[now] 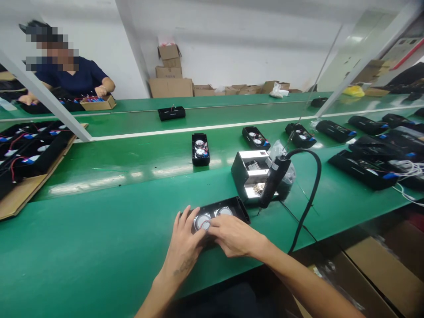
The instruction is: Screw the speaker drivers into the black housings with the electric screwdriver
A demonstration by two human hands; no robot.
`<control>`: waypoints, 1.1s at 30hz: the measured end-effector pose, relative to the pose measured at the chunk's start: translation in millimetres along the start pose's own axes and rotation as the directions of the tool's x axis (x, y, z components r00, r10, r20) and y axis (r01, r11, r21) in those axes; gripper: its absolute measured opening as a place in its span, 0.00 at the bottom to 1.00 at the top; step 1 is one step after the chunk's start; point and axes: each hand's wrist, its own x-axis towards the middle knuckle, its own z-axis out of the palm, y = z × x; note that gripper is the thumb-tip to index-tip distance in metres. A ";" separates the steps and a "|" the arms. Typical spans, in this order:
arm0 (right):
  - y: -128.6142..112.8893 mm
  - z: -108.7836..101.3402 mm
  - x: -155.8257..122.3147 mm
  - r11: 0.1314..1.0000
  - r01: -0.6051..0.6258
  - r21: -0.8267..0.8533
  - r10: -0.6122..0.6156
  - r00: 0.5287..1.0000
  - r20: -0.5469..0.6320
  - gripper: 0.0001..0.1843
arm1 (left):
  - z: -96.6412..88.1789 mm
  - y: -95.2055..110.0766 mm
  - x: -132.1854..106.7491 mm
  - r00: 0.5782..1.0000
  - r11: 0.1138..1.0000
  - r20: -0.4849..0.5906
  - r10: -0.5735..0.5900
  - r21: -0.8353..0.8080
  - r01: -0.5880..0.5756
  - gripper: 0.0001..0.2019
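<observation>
Black case [236,208] near the worktop's [99,247] front edge.
The left hand [185,236] grasps the case's left end; the right hand [232,234] bends its fingers at a round speaker [201,221], its hold unclear; a screwdriver [275,180] hangs farther right.

Lower centre: bare left hand [185,238] and bare right hand [235,234] on open black oblong housing [242,211], round silver-white speakers [223,211] inside. Upper left: co-worker in navy top [86,73].
</observation>
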 end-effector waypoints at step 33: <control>50.4 -61.5 87.6 0.841 -0.324 0.434 0.215 0.935 0.282 0.16 | -37.6 -74.3 116.9 0.730 0.713 0.680 -0.065 -0.480 0.511 0.15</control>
